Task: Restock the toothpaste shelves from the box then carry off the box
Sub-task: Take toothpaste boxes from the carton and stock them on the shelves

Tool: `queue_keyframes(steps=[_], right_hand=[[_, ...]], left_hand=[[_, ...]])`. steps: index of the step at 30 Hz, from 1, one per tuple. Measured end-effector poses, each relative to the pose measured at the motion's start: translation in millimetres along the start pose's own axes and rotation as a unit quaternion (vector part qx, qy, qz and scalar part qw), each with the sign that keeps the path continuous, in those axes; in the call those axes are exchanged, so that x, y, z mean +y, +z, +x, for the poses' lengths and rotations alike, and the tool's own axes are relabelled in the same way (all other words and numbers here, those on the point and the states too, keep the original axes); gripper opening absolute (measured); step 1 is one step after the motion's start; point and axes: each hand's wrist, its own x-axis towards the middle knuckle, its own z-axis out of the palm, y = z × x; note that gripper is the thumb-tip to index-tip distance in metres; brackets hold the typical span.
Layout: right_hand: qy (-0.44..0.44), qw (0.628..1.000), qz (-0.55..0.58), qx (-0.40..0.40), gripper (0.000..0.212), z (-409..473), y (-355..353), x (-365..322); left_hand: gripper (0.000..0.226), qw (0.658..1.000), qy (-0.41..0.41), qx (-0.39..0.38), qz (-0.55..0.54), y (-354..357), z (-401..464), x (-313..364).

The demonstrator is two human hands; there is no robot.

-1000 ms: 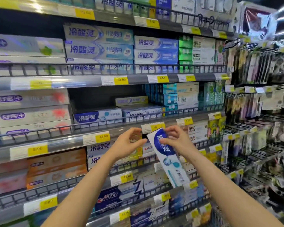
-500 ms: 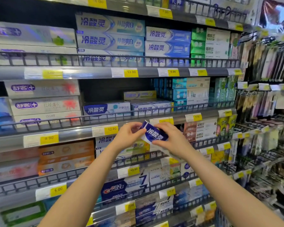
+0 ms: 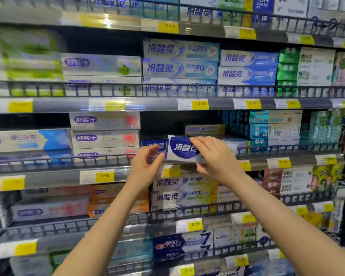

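The blue-and-white toothpaste box (image 3: 180, 149) is up at the wire rail (image 3: 68, 159) of the middle shelf (image 3: 54, 175), right beside a matching box (image 3: 153, 144) already sitting there. Right hand (image 3: 215, 158) grips its top edge, fingers curled over. Left hand (image 3: 144, 166) is loose and open, thumb touching the box's left end.

Head view, close, facing toothpaste shelves (image 3: 187, 105) straight on
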Motion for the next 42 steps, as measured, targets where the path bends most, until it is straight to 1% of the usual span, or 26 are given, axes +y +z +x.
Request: queue_keyframes(steps=[2,4,7,10,12,15,18,20,22,23,25,27,29,32,33,37,42], right_hand=[[-0.008,1.0,-0.004,0.009,0.076,23,6,1],[-0.014,1.0,-0.004,0.003,0.078,44,14,-1],[-0.017,0.999,-0.007,-0.041,0.079,67,31,-3],[-0.015,0.995,0.019,-0.092,0.074,81,47,-5],[-0.003,0.99,0.058,-0.13,0.073,87,53,-5],[0.021,0.976,0.124,-0.178,0.07,95,55,0],[0.046,0.957,0.183,-0.221,0.066,101,56,6],[0.075,0.941,0.227,-0.24,0.06,105,56,7],[0.098,0.929,0.255,-0.25,0.05,109,58,6],[0.101,0.928,0.259,-0.249,0.042,110,59,5],[0.093,0.933,0.238,-0.252,0.022,109,62,4],[0.09,0.932,0.231,-0.265,0.015,106,67,3],[0.103,0.924,0.257,-0.264,0.018,104,71,2],[0.108,0.918,0.274,-0.267,0.038,104,76,2],[0.104,0.919,0.269,-0.268,0.039,105,77,2],[0.089,0.93,0.253,-0.25,0.032,103,80,4],[0.082,0.934,0.265,-0.225,0.027,101,80,-1]], left_hand=[[0.03,0.989,0.047,0.048,0.133,-25,-2,-17],[0.037,0.967,0.065,0.07,0.236,-45,-7,-33],[0.051,0.943,0.065,0.048,0.323,-56,-14,-49],[0.057,0.926,0.065,0.028,0.371,-55,-16,-54],[0.056,0.922,0.068,0.029,0.381,-54,-16,-55],[0.055,0.924,0.069,0.037,0.374,-53,-14,-55],[0.053,0.928,0.069,0.045,0.364,-52,-13,-55],[0.052,0.928,0.074,0.05,0.361,-51,-13,-56],[0.052,0.929,0.077,0.052,0.357,-51,-13,-55],[0.052,0.93,0.079,0.053,0.356,-51,-13,-55],[0.052,0.93,0.082,0.056,0.355,-51,-12,-55],[0.051,0.93,0.084,0.059,0.353,-51,-12,-55],[0.05,0.93,0.083,0.06,0.352,-51,-11,-56],[0.05,0.93,0.082,0.059,0.354,-51,-11,-58],[0.05,0.93,0.082,0.059,0.354,-51,-11,-59],[0.049,0.931,0.089,0.066,0.348,-50,-12,-58],[0.051,0.931,0.091,0.064,0.349,-50,-12,-59]])
